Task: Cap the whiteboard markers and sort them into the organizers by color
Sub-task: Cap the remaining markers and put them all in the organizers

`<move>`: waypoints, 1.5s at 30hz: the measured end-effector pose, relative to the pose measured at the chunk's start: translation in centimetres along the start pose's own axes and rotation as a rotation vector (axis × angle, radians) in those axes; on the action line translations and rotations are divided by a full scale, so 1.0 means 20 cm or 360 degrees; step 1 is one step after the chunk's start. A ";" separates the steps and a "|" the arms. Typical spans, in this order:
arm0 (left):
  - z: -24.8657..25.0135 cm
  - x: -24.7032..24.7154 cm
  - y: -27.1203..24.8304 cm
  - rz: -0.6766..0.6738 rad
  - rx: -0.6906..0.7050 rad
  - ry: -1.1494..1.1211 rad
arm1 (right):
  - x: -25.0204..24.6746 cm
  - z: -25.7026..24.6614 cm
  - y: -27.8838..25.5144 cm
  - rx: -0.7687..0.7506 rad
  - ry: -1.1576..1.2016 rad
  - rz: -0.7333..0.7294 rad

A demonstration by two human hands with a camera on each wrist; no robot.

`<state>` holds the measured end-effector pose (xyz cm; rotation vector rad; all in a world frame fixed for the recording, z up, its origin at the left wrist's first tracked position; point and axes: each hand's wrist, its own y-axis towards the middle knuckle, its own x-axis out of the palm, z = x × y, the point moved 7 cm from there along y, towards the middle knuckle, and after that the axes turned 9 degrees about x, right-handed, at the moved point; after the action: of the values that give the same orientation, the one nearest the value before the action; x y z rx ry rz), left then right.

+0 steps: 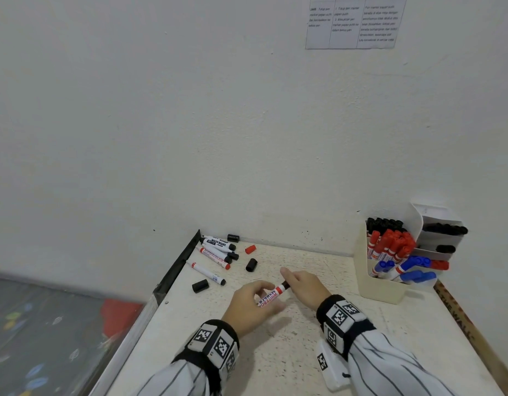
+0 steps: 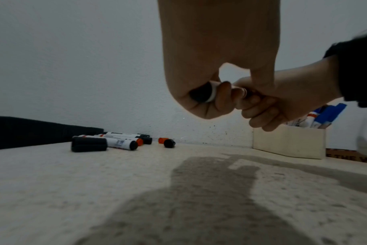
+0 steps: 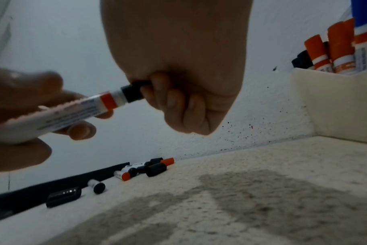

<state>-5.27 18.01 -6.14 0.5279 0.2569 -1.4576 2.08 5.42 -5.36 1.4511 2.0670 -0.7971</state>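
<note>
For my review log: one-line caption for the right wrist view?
Right hand grips a black cap at the marker held by the left hand.

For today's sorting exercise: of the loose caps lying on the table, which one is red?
The red cap near the wall, right of the marker pile. The other loose caps, such as the black cap just in front of it, are black.

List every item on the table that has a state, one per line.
Left hand: grips the held marker by its barrel.
Right hand: fingers curled round its black end.
Loose red cap: off, lying on the table.
Loose black cap: off, lying alone.
Cream organizer: upright, holding capped red and blue markers.
</note>
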 end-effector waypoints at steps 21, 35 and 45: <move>0.03 0.17 0.03 -0.0465 -0.0536 -0.1086 | -0.07 -0.03 -0.04 -0.0264 0.0585 0.0009; -0.40 -0.11 0.24 -0.0125 -0.0799 0.1023 | -0.96 0.00 0.05 -0.0312 0.0581 0.0976; -0.36 -0.11 0.29 -0.0012 -0.0666 0.1054 | -1.35 0.18 0.18 -0.0110 0.0151 0.1310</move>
<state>1.30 23.50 -10.20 0.6488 1.0620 -1.1501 14.16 -13.93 9.79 2.0838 1.3152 -0.3134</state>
